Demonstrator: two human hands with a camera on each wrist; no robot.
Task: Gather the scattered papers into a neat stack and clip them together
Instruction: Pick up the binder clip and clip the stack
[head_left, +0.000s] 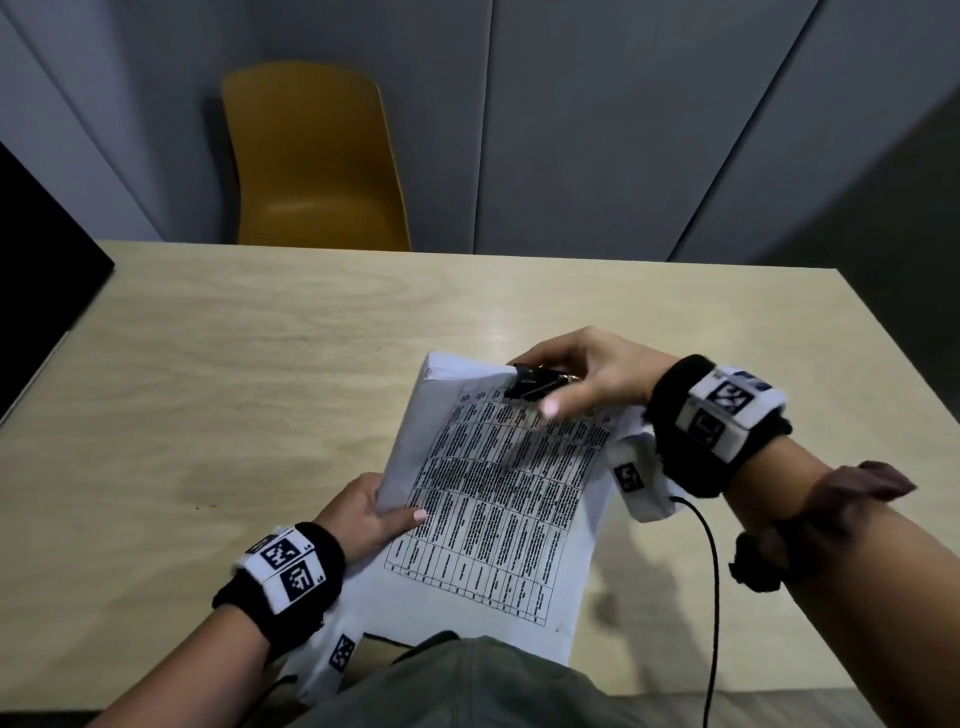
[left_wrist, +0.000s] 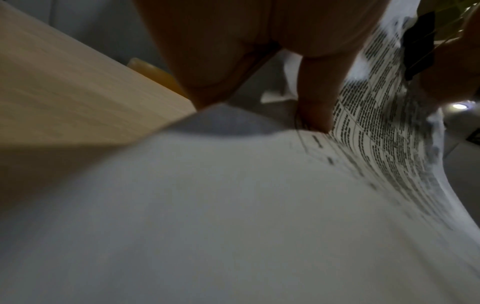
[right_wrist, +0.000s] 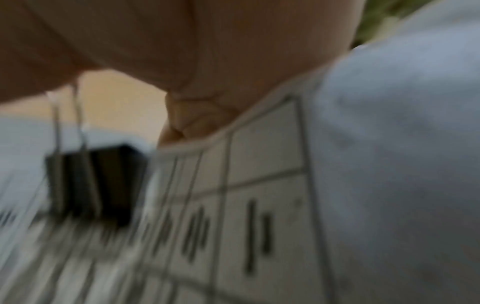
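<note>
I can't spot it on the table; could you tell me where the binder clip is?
In the head view, the binder clip sits on the paper stack's far edge, pinched by the right hand.

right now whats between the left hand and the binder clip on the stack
In the head view, only the top printed sheet of the paper stack spans from the left hand at its side edge to the binder clip pinched by the right hand.

right wrist view blurred | papers (head_left: 498, 499) text unreadable | left hand (head_left: 363, 512) fingers hidden beneath
</note>
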